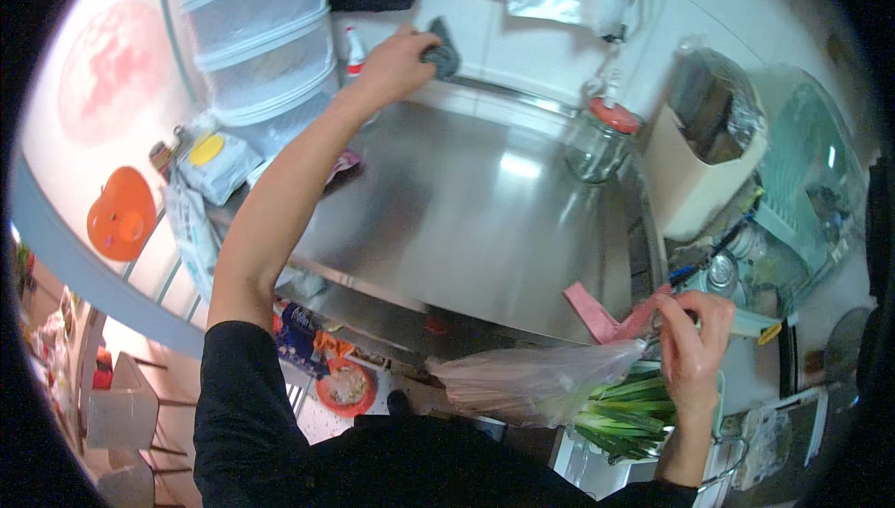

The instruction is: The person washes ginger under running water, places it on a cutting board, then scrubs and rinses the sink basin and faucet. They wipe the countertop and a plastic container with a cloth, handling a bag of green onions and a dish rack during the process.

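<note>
My left hand (402, 60) reaches to the back wall, its fingers closed on a dark grey cleaning pad (442, 53) above the rear ledge of the stainless-steel counter (454, 207). At the counter's right front corner is my right hand (692, 344), fingers bent and thumb close to them. Beside its fingertips lies a folded strip of pink cloth (615, 323). A clear plastic bag (531, 379) hangs past the front edge, its gathered neck close to the same hand. Whether the hand grips the cloth, the bag or a small dark thing is unclear. Green leafy stalks (626, 413) show below.
A glass jar with a red lid (615, 116) stands at the back right, near a cream bin (699, 172) and a green dish rack (797, 193). Stacked clear plastic boxes (262, 39) and packets (217, 165) occupy the left end. A red bowl (346, 389) sits below the front edge.
</note>
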Demonstrator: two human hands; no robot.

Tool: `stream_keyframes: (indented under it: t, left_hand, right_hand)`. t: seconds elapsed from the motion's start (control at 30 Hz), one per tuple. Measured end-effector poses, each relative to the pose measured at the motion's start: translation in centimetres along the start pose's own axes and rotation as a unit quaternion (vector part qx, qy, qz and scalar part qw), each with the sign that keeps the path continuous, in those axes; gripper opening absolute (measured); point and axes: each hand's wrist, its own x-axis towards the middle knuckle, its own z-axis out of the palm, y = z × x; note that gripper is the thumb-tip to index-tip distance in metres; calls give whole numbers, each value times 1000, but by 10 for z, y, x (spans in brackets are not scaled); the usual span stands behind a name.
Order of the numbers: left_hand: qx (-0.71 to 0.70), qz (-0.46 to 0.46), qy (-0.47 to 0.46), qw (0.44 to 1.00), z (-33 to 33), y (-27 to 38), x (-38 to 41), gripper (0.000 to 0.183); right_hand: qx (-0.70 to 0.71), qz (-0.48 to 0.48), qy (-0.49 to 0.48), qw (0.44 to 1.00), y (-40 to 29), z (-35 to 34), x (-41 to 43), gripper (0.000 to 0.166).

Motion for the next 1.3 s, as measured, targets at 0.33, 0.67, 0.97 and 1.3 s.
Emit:
stream_keyframes:
  t: [0.33, 0.67, 0.97, 1.3]
  left_hand:
    - [65, -91, 9, 994, 130, 39, 41, 28]
    - [51, 94, -60, 992, 138, 95, 35, 26]
    - [259, -46, -61, 963, 78, -33, 14, 21]
    - [32, 43, -36, 998, 129, 60, 38, 28]
  right_hand:
    - [54, -23, 3, 998, 17, 10, -3, 42]
    - [44, -32, 16, 998, 20, 16, -5, 43]
    - [63, -60, 28, 996, 26, 19, -3, 40]
    - [79, -82, 20, 993, 35, 22, -4, 41]
